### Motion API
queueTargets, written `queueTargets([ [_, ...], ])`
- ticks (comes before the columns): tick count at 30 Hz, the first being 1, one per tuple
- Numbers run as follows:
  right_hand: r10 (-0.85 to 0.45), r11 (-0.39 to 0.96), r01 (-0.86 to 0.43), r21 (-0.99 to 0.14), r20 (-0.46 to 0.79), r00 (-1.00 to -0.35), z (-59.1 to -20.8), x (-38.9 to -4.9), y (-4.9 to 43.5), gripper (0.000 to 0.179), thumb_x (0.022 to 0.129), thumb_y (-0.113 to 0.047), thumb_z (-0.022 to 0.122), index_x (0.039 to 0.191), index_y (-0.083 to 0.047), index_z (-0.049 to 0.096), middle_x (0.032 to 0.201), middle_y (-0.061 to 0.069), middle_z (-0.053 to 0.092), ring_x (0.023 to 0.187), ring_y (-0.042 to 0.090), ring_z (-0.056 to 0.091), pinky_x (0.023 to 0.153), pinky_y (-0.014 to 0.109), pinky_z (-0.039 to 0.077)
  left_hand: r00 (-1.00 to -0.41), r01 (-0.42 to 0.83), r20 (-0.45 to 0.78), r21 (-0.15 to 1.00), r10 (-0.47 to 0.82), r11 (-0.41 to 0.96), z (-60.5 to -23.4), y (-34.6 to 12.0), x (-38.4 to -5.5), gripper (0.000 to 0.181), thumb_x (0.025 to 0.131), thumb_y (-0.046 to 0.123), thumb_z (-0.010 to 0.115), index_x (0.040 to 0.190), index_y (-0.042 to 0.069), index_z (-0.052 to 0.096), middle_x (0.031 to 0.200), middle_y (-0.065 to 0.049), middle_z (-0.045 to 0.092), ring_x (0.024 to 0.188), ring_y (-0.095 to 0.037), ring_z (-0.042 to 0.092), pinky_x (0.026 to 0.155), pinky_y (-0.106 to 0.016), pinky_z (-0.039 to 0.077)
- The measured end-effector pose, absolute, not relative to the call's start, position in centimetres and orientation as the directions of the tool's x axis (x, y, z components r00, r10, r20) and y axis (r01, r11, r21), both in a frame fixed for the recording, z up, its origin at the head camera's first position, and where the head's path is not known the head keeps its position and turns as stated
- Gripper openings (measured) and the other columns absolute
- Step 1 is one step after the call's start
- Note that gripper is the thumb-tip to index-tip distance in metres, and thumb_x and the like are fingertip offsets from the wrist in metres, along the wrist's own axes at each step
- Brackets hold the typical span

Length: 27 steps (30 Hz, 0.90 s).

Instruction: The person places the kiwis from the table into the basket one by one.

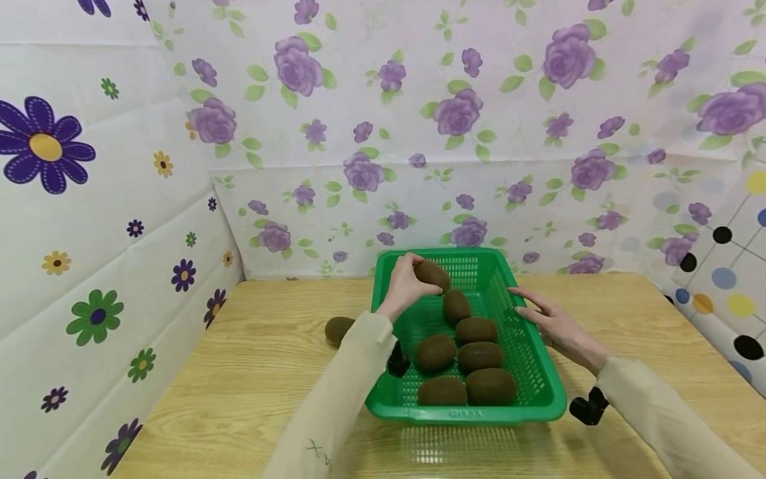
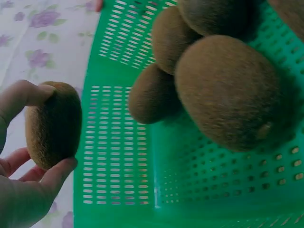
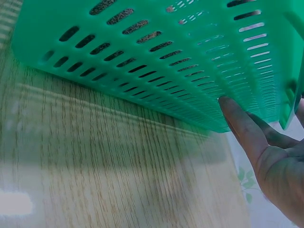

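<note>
A brown fuzzy kiwi (image 1: 432, 275) is pinched between the thumb and fingers of my left hand (image 1: 405, 287), above the far left part of a green plastic basket (image 1: 467, 415). In the left wrist view, the held kiwi (image 2: 54, 125) stands roughly upright in that grip. Several other kiwis (image 1: 435, 352) lie inside the basket, mostly in its middle and near end. At the basket's right side, my right hand (image 1: 553, 322) touches the rim with its fingers. The right wrist view has this hand (image 3: 280, 166) against the slotted outer wall (image 3: 190, 61).
One kiwi (image 1: 339, 330) lies on the wooden table (image 1: 251, 372) left of the basket, partly behind my left sleeve. Floral sheeting (image 1: 383, 133) hangs behind the table's far edge. A flower-patterned wall (image 1: 108, 266) stands at the left and a dotted one (image 1: 733, 279) at the right.
</note>
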State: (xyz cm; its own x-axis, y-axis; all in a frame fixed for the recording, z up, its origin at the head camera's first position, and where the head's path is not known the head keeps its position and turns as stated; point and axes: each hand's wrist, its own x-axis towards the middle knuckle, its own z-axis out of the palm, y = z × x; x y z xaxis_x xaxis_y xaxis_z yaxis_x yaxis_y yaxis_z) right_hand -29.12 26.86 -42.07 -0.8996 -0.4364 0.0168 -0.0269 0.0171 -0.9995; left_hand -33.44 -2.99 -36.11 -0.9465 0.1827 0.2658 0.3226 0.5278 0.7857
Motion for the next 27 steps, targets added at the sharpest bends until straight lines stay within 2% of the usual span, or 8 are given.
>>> queueTargets([
  [2,-0.442,0.024,-0.041,-0.999,0.027,-0.897,-42.1,-29.2,26.8,0.055,0.098,-0.018,0.041,0.146,-0.011,0.015,0.142,0.024,0.011,0.098,0.037,0.054,0.071,0.050,0.048,-0.947,0.321,0.252,0.770,0.200,0.551,-36.6,-2.8,-33.5,0.059,0.070,0.010,0.079,0.120,0.001,0.048,0.116,-0.012,0.046,0.103,-0.027,0.046,0.084,-0.036,0.042],
  [7,-0.446,0.019,-0.044,-0.999,0.031,-0.895,-42.1,-29.2,26.7,0.055,0.098,-0.017,0.041,0.146,-0.010,0.014,0.142,0.027,0.012,0.102,0.040,0.051,0.072,0.052,0.047,-0.946,0.319,0.201,0.719,0.254,0.617,-37.8,-2.6,-34.1,0.060,0.067,0.005,0.079,0.121,0.002,0.052,0.119,-0.012,0.048,0.106,-0.028,0.046,0.085,-0.037,0.041],
  [12,-0.452,0.009,-0.036,-0.999,0.028,-0.892,-41.9,-29.1,26.8,0.056,0.098,-0.017,0.041,0.146,-0.011,0.013,0.139,0.029,0.015,0.101,0.039,0.052,0.072,0.052,0.047,-0.939,0.332,0.166,0.668,0.301,0.666,-38.7,-2.6,-34.8,0.059,0.065,0.005,0.081,0.118,0.002,0.054,0.115,-0.011,0.049,0.102,-0.028,0.047,0.080,-0.036,0.044],
  [17,-0.440,0.004,-0.014,-1.000,0.011,-0.898,-41.8,-29.0,26.8,0.056,0.098,-0.018,0.043,0.146,-0.012,0.014,0.136,0.031,0.021,0.098,0.039,0.054,0.072,0.052,0.047,-0.948,0.281,0.083,0.671,0.308,0.686,-38.3,-2.3,-34.4,0.063,0.066,-0.001,0.078,0.122,-0.001,0.051,0.118,-0.014,0.048,0.105,-0.028,0.046,0.083,-0.036,0.043],
  [27,-0.442,0.012,-0.027,-1.000,0.019,-0.897,-42.0,-29.2,26.8,0.056,0.098,-0.018,0.043,0.146,-0.011,0.014,0.139,0.029,0.016,0.101,0.037,0.053,0.072,0.052,0.047,-0.938,0.256,-0.011,0.651,0.345,0.715,-38.9,-2.4,-34.9,0.068,0.059,-0.005,0.082,0.120,-0.004,0.052,0.116,-0.015,0.050,0.104,-0.028,0.047,0.082,-0.033,0.044],
])
